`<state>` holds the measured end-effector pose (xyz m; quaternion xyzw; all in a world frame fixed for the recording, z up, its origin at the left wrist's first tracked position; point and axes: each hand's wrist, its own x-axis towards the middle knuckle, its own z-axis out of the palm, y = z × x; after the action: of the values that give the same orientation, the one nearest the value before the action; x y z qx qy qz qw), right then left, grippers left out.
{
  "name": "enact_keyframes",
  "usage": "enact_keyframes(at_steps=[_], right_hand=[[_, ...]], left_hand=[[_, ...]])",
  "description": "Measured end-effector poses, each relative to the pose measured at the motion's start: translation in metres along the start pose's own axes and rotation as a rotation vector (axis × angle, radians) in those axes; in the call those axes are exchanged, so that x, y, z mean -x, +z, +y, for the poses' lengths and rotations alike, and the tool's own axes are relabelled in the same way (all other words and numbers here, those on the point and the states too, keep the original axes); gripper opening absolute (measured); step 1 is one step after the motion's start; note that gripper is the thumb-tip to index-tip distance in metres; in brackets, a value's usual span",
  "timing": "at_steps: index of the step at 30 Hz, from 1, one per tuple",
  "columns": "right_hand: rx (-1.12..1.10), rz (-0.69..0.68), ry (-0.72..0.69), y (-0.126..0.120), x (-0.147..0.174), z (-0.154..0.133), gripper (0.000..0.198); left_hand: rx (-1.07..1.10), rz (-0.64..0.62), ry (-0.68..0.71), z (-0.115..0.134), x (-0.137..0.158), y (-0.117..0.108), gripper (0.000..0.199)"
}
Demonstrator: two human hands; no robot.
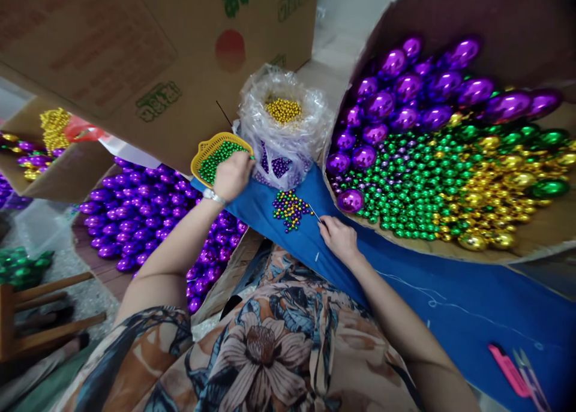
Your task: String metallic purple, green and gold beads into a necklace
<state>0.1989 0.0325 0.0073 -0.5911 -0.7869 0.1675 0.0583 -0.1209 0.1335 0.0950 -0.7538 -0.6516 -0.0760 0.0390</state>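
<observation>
My left hand (231, 176) is closed in a pinch over the right side of a yellow plastic basket (198, 154) of shiny green beads (220, 158). What its fingers hold, if anything, I cannot make out. Between finger and thumb of my right hand (339, 238) is a thin needle (315, 213). The needle's tip points at a small pile of mixed green, gold and purple beads (289, 210) on the blue cloth (301, 244). Behind the pile stands a clear plastic bag (256, 100) with gold beads (284, 110) in its top and purple beads (274, 163) lower down.
To the right, a large cut-open carton (391, 232) holds purple, green and gold balls. Purple balls (135, 214) fill another carton at left. A big cardboard box (189, 52) rises behind. A pink cutter (508, 370) and pointed scissors (531, 376) lie at lower right, near loose thread (432, 295).
</observation>
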Motion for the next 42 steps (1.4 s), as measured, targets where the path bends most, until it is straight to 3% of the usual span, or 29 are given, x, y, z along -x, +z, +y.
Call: enact_keyframes(at_steps=[5, 9, 14, 24, 29, 32, 37, 42], right_hand=[[-0.002, -0.004, 0.022, -0.004, 0.002, -0.002, 0.037], [0.029, -0.012, 0.065, -0.007, 0.005, -0.005, 0.036], [0.069, -0.039, 0.094, -0.007, 0.006, -0.009, 0.036], [0.09, -0.045, 0.105, -0.002, 0.006, -0.013, 0.039], [0.1, -0.038, 0.09, 0.003, 0.003, -0.025, 0.043], [0.08, -0.046, 0.085, 0.003, 0.001, -0.027, 0.042], [0.018, -0.045, 0.048, -0.005, 0.002, -0.013, 0.042], [0.038, -0.036, 0.115, -0.008, 0.005, -0.008, 0.038]], left_hand=[[0.132, -0.162, 0.45, 0.1, 0.048, 0.033, 0.031], [0.142, -0.194, 0.516, 0.135, 0.061, 0.061, 0.028], [0.149, -0.182, 0.514, 0.134, 0.062, 0.074, 0.029], [0.365, 0.055, 0.384, 0.111, 0.08, 0.072, 0.036], [0.295, -0.038, 0.452, 0.115, 0.091, 0.076, 0.078], [0.267, -0.061, 0.5, 0.123, 0.092, 0.076, 0.09], [0.244, -0.065, 0.524, 0.135, 0.088, 0.074, 0.093], [0.217, -0.08, 0.47, 0.149, 0.087, 0.075, 0.076]])
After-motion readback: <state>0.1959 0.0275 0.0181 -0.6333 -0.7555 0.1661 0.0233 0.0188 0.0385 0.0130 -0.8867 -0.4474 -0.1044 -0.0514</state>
